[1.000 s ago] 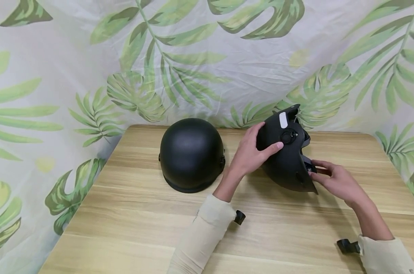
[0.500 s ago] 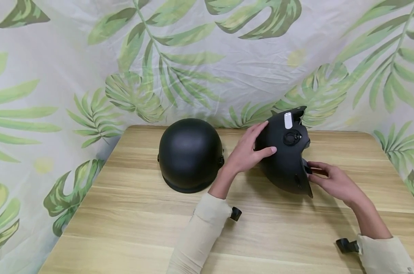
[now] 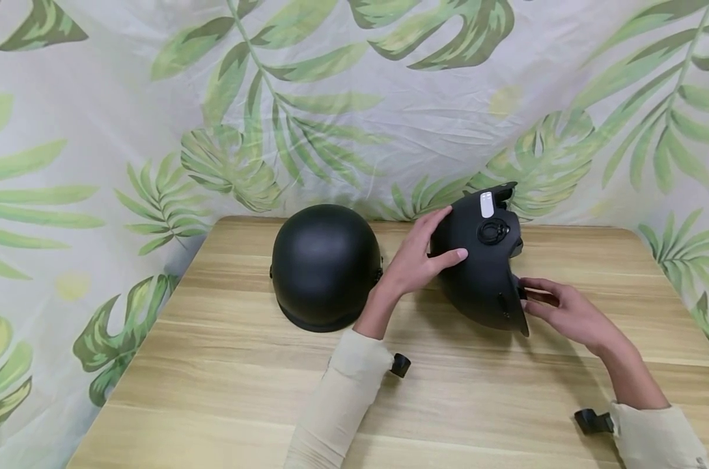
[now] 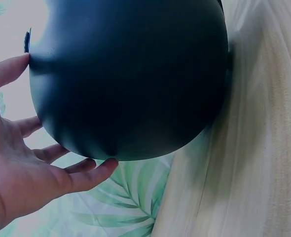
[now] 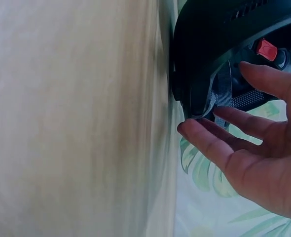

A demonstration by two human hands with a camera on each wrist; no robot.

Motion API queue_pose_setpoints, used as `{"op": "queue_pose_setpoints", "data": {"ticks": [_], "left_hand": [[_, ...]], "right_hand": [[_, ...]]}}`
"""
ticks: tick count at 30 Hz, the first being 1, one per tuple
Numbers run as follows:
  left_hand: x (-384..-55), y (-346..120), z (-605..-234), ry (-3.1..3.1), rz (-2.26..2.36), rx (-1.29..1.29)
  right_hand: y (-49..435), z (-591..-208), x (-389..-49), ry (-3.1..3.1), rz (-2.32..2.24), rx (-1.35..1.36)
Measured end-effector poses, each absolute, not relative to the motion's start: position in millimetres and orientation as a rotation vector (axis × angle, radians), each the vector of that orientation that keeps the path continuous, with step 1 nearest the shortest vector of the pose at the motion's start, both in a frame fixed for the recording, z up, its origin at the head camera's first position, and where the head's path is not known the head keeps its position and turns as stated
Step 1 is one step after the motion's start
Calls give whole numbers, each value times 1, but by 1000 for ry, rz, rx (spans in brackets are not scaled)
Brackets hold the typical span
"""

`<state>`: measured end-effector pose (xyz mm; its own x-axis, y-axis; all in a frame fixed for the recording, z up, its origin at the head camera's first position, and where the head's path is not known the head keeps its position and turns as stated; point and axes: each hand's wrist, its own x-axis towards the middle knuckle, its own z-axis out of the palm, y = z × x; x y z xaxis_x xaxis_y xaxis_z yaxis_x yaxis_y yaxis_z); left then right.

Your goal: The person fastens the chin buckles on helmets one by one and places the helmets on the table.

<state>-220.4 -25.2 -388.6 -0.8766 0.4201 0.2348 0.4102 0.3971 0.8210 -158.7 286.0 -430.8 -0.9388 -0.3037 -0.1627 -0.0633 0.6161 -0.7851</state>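
Observation:
A black helmet (image 3: 477, 280) lies tipped on its side at the right of the table, its opening facing right. The left hand (image 3: 415, 257) grips its shell from the left, thumb on the near side and fingers over the top. In the left wrist view that hand's fingers (image 4: 93, 177) curve round the dome. At the helmet's rim is the right hand (image 3: 571, 312), its fairly straight fingers touching the edge. The right wrist view shows grey straps (image 5: 224, 81) and a red buckle (image 5: 267, 50) inside, close to the thumb. Part of the helmet's inside is hidden.
A second black helmet (image 3: 325, 267) stands dome up, left of the left forearm. Both helmets rest on a wood-grain table (image 3: 231, 391). Behind it hangs a leaf-patterned cloth (image 3: 331, 98). Black wrist mounts (image 3: 591, 421) stick out from the sleeves.
The tipped helmet has turned slightly so its opening shows less, shifting a little right and then back left. Both hands have moved along with it, the left thumb sliding slightly off the side knob.

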Motion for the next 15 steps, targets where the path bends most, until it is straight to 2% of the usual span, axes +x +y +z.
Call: {"op": "queue_pose_setpoints", "data": {"ticks": [6, 15], "left_hand": [[-220, -27, -389, 2616, 1525, 806], [-221, -28, -390, 2626, 1514, 815]], "right_hand": [[291, -421, -157, 2681, -1139, -249], [276, -371, -146, 2902, -1418, -330]]}}
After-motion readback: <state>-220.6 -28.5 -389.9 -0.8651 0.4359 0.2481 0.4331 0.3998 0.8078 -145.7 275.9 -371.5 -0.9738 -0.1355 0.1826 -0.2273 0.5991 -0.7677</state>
